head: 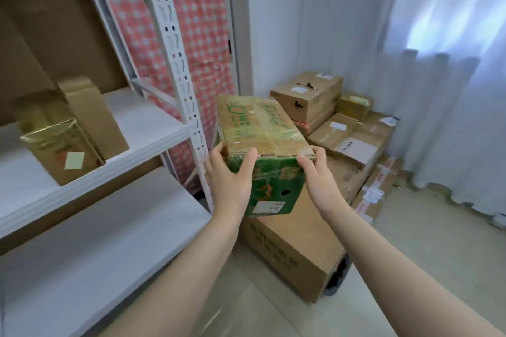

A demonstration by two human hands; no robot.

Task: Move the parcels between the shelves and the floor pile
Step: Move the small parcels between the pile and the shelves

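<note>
Head view. I grip a green-and-tan cardboard parcel wrapped in clear tape (262,139) with both hands: my left hand (232,180) clasps its near left corner, thumb on the side and fingers curled over the near face, and my right hand (319,180) curls over its near right corner. The parcel is tilted, its far end raised, just to the right of the white metal shelving unit (175,49) and over a large brown cardboard carton with dark print (295,249) that stands on the pale tiled floor (424,254) (I cannot tell whether the parcel's underside touches this carton). A white label sits low on the parcel's green near face. On the middle shelf, to the left, two parcels stand side by side: a tape-wrapped brown box with a pale square label (60,150) in front and a plain brown cardboard box (93,115) touching it behind. The floor pile of labelled brown cartons (353,139) fills the corner beyond the held parcel. A red-and-white checked cloth (202,35) hangs behind the shelving; a white curtain (451,63) hangs at right.
</note>
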